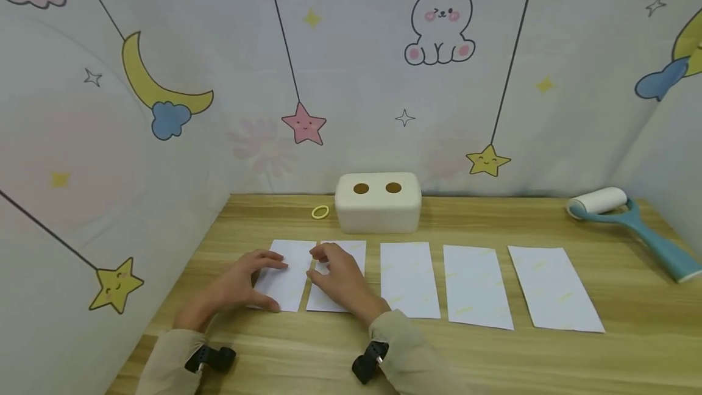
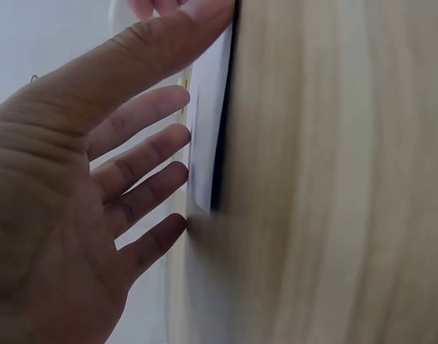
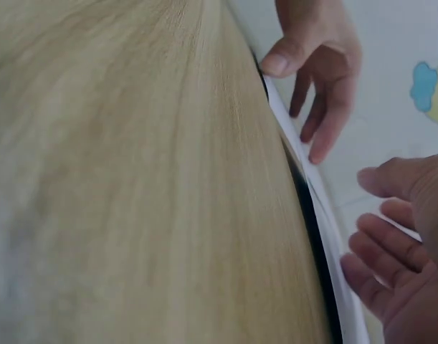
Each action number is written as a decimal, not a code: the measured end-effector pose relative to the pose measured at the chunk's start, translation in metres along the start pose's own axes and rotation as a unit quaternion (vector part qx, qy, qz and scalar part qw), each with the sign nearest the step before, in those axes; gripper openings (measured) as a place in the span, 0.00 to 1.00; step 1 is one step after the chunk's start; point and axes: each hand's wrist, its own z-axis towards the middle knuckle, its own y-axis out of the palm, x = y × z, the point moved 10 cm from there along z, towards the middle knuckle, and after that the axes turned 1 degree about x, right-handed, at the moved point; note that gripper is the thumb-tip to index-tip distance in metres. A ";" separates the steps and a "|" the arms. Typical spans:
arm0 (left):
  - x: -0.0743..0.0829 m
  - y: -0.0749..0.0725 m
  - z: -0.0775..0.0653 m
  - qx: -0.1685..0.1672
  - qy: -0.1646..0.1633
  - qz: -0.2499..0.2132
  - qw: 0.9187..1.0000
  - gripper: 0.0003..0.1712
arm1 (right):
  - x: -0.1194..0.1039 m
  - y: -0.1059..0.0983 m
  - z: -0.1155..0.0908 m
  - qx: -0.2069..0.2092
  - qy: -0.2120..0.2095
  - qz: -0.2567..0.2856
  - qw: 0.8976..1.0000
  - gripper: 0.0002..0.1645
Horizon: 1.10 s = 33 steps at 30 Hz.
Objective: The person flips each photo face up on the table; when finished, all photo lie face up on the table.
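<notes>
Five cards (image 1: 409,279) lie in a row on the table (image 1: 290,352), a box (image 1: 378,213) behind, a roller (image 1: 641,228) far right.

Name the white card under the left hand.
The leftmost card: the left hand reaches over it, while the other four cards lie farther right.

We'd tag this as a small staged filming nook with nursery-style decor: pale hangings (image 1: 356,66) printed with a bunny (image 1: 439,23), a moon (image 1: 134,72) and smiling stars (image 1: 304,125) close in behind and on both sides of a wood-grain table (image 1: 280,352). The lint roller (image 1: 636,220) and rounded cream box (image 1: 378,211) look household, and black wrist cameras (image 1: 211,359) say recording setup. Home or studio around it, we can't tell.
</notes>
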 end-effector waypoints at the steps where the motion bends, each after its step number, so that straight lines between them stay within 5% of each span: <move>1: 0.001 0.001 0.000 0.001 0.004 0.006 1.000 0.43 | 0.000 0.000 0.000 0.000 -0.001 -0.004 1.000 0.19; 20: 0.003 0.003 0.005 -0.005 0.002 0.045 0.999 0.39 | 0.008 0.007 -0.001 -0.022 -0.007 -0.067 0.997 0.16; 33: 0.004 0.002 0.005 0.010 -0.003 0.057 0.998 0.37 | 0.005 0.012 -0.001 -0.020 -0.032 -0.059 0.998 0.08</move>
